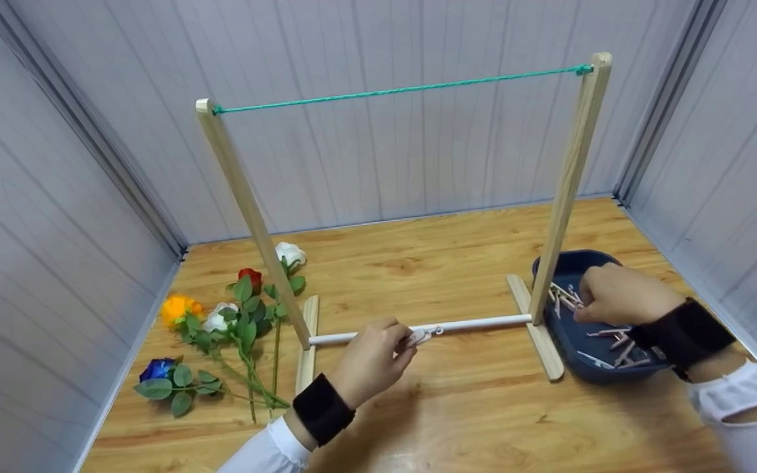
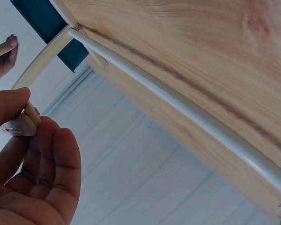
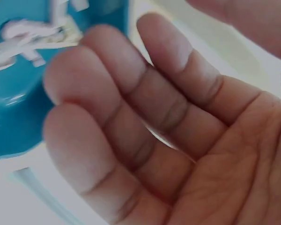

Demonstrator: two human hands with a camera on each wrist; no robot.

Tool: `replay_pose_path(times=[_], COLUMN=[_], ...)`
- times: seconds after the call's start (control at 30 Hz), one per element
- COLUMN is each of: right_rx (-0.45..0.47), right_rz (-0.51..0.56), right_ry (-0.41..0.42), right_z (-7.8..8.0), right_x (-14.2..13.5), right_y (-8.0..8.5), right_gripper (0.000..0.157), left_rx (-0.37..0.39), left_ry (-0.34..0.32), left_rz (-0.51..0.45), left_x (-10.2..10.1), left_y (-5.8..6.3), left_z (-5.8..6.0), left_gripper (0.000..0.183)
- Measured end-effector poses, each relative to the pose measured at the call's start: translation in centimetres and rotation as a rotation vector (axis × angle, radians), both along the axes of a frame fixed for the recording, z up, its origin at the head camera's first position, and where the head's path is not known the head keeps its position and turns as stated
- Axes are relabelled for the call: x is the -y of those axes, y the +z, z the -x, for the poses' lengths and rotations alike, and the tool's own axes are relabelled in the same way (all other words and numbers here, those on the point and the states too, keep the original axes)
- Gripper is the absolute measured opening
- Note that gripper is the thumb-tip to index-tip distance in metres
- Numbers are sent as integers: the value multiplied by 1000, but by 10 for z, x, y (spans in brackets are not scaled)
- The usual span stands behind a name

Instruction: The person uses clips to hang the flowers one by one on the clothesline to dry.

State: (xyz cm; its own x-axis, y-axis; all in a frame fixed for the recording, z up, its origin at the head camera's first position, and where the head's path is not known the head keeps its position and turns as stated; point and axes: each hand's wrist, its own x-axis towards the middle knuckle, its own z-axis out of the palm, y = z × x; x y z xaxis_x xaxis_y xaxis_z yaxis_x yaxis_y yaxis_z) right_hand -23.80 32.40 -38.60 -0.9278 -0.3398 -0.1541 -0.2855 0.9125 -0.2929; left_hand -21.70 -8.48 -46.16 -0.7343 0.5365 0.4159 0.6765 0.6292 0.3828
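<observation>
My left hand [image 1: 373,358] is in front of the white crossbar [image 1: 477,324], pinching pale clothespins [image 1: 422,337] between thumb and fingers. How many it holds is hard to tell. In the left wrist view, the ends of the pinched clothespins [image 2: 23,124] show beside the thumb. At the right, my right hand [image 1: 628,295] hovers over a dark blue bin [image 1: 589,368] of loose clothespins [image 1: 564,299]. Its fingers [image 3: 79,145] are loosely bent in the right wrist view, and nothing shows between them.
A wooden frame with two posts [image 1: 566,190] carries a taut green string [image 1: 391,90] across its top. Artificial roses lie at the left: orange [image 1: 180,309], blue [image 1: 157,369], red [image 1: 251,279] and white [image 1: 290,253]. Panel walls [image 1: 378,164] enclose the wooden table [image 1: 411,259].
</observation>
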Motion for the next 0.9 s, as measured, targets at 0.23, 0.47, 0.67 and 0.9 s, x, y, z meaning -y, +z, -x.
replay_pose_path(times=[0.23, 0.47, 0.67, 0.9], right_rx=[-107, -243, -171, -77], right_rz=[85, 244, 382, 523], right_ry=[139, 271, 365, 431], right_z=[-31, -35, -32, -29], right_x=[50, 94, 123, 142], right_y=[11, -7, -29, -44], right_gripper=[26, 41, 49, 26], left_rx=[-102, -374, -657, -751], left_ry=[-10, -76, -112, -132], left_rz=[95, 185, 274, 321], left_x=[-7, -15, -24, -26], left_y=[4, 5, 4, 5], left_z=[-9, -16, -19, -23], left_gripper=[8, 8, 11, 4])
